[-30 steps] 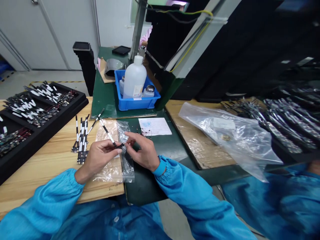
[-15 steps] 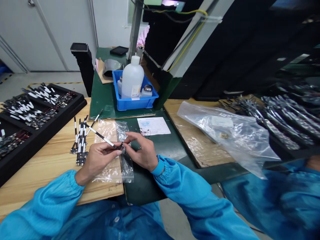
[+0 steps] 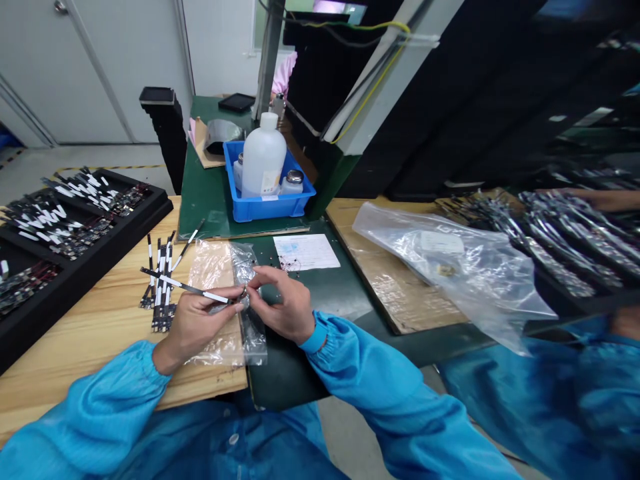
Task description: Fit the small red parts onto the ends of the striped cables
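Observation:
My left hand (image 3: pixel 197 325) pinches a black-and-white flex cable (image 3: pixel 187 287) near its board end, and the free tail points up and left. The thumb and forefinger of my right hand (image 3: pixel 286 305) close together right at that end. Whatever small part they grip there is too small and hidden to name. A loose pile of similar flex cables (image 3: pixel 163 293) lies on the wooden board to the left of my hands. Under the hands is a clear plastic bag (image 3: pixel 220 347). Small dark bits are scattered by and on a white paper (image 3: pixel 315 253) just beyond my right hand.
At left stands a black tray (image 3: pixel 115 230) filled with flex cables. A blue bin (image 3: pixel 273 209) holds a white bottle (image 3: pixel 263 157) and smaller bottles. Rightward lie a large plastic bag (image 3: pixel 425 253) and more cables (image 3: pixel 555 247), with a person in blue sleeves beside them.
The flex cable has turned in my left hand; its tail now lies lower and reaches farther left. Both hands stay nearly in place. At far right, the co-worker's arm has come over the cables.

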Available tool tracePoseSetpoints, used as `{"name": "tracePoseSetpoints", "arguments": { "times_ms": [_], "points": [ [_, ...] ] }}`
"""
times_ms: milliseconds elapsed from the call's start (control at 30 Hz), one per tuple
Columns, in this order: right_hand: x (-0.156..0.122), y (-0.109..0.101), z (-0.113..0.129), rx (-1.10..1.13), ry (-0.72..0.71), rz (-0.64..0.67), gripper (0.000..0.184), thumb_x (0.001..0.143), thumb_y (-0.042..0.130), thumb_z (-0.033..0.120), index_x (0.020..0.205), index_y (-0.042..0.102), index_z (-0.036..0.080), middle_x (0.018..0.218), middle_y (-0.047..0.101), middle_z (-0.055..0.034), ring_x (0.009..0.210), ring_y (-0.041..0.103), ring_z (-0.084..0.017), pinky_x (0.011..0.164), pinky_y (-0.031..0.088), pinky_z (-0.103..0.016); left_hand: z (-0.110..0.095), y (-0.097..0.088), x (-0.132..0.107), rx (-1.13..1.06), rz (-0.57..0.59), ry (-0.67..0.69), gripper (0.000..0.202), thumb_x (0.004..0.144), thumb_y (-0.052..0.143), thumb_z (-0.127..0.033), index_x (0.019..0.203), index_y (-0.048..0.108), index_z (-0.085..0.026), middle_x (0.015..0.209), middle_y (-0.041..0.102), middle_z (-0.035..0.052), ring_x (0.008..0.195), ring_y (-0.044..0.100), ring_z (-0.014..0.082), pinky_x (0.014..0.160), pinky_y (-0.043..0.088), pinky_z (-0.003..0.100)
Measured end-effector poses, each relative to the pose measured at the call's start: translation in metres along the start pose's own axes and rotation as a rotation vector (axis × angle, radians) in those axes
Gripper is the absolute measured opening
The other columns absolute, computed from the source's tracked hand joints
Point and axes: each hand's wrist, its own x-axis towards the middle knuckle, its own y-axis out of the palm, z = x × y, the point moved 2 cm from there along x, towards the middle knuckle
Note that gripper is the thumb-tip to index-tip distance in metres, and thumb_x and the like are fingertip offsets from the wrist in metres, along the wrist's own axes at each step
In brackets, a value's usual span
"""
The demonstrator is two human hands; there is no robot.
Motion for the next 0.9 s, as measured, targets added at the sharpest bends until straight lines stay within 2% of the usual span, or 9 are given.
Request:
{"name": "tracePoseSetpoints", "arguments": {
  "times_ms": [167,433,533,633,700,767,900],
  "points": [
    [-0.001,0.001,0.001,-0.03,-0.021,-0.012,0.035,0.087,0.063,0.011,0.119,0.054,0.024,0.083,0.073,0.0021,0.074,0.072,-0.012,0.077,0.06,-0.024,-0.002,0.001,-0.001,-0.008,-0.015,0.024,0.023,0.074,0.081,-0.023,0.097,0.081,-0.019,0.103,0.078,0.0059,0.094,0.076,0.0255,0.095,0.061,0.036],
    [-0.001,0.002,0.002,-0.086,-0.009,0.011,0.014,0.086,0.062,0.012,0.096,0.06,0.022,0.081,0.073,0.0007,0.073,0.072,-0.012,0.072,0.059,-0.022,-0.001,0.001,0.0,-0.022,-0.014,-0.009,0.022,0.072,0.082,-0.022,0.093,0.081,-0.019,0.101,0.078,0.0062,0.093,0.076,0.0253,0.093,0.062,0.035],
    [0.001,0.001,0.002,-0.086,0.009,0.026,0.011,0.087,0.063,0.014,0.094,0.061,0.022,0.081,0.074,0.0005,0.073,0.072,-0.012,0.072,0.058,-0.022,-0.002,0.0,0.001,-0.015,-0.016,0.008,0.023,0.074,0.081,-0.022,0.097,0.081,-0.019,0.101,0.078,0.0061,0.093,0.076,0.025,0.093,0.062,0.035],
    [0.003,-0.001,0.002,-0.108,0.007,0.054,0.009,0.088,0.065,0.016,0.094,0.062,0.022,0.082,0.074,-0.0002,0.074,0.072,-0.014,0.072,0.058,-0.024,-0.004,0.0,0.002,-0.019,-0.02,0.015,0.016,0.08,0.075,-0.024,0.094,0.081,-0.018,0.102,0.078,0.0068,0.094,0.076,0.0252,0.088,0.063,0.034],
    [0.004,-0.002,0.002,-0.125,-0.028,0.055,0.011,0.088,0.067,0.017,0.097,0.062,0.022,0.082,0.073,-0.0006,0.072,0.071,-0.014,0.071,0.057,-0.025,-0.003,0.0,0.004,-0.048,-0.043,-0.008,0.014,0.085,0.071,-0.026,0.09,0.081,-0.018,0.103,0.079,0.0081,0.095,0.076,0.0257,0.085,0.063,0.034],
    [0.005,-0.003,-0.001,-0.116,-0.073,0.036,0.016,0.087,0.07,0.017,0.1,0.063,0.021,0.081,0.072,-0.0011,0.071,0.07,-0.015,0.07,0.057,-0.025,0.0,-0.003,0.009,-0.125,-0.102,-0.038,0.016,0.086,0.07,-0.028,0.092,0.08,-0.017,0.106,0.078,0.0098,0.093,0.076,0.0255,0.083,0.063,0.035],
    [0.005,-0.006,-0.006,-0.065,-0.127,0.012,0.022,0.084,0.071,0.013,0.104,0.064,0.019,0.082,0.07,-0.0022,0.068,0.068,-0.015,0.069,0.056,-0.026,-0.003,-0.019,0.021,-0.286,-0.26,-0.049,0.025,0.081,0.076,-0.034,0.094,0.078,-0.013,0.1,0.078,0.0116,0.085,0.076,0.0236,0.08,0.063,0.034]
  ]
}}
